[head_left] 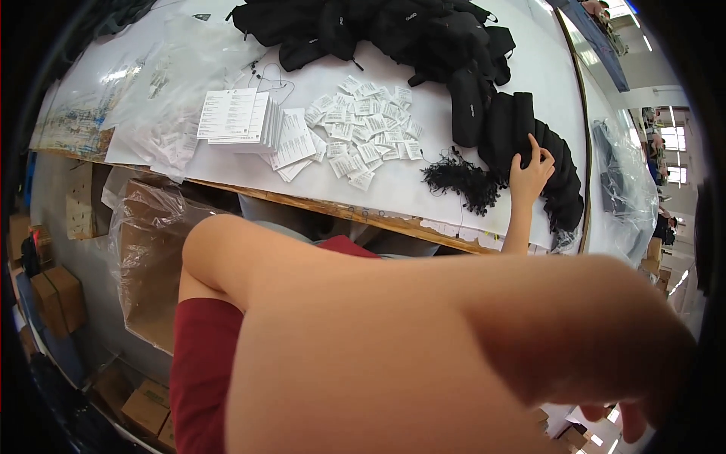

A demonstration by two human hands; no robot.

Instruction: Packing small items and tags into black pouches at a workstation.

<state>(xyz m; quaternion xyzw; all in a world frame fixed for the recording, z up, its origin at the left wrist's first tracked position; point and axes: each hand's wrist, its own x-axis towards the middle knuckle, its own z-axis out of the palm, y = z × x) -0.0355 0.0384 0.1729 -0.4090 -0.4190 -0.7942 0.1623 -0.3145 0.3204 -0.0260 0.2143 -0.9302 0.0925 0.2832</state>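
Note:
On the right of the table, my right hand [532,172] rests on a row of black fabric pouches [499,125], its fingers stretched and apart. Just left of it lies a tangle of black cords [463,180]. My left forearm crosses close in front of the view, with its elbow at the left. Blurred and dark at the lower right, my left hand [635,378] shows only a few fingertips; whether it holds anything is hidden. Many small white printed tags [367,129] are spread in the middle, beside a stack of white printed cards [234,117].
A heap of black bags [378,26] covers the far side. Clear plastic bags [170,91] lie at the left. A plastic-lined cardboard box [147,257] stands below the table's wooden front edge [363,213]. More cartons [57,299] sit on the floor.

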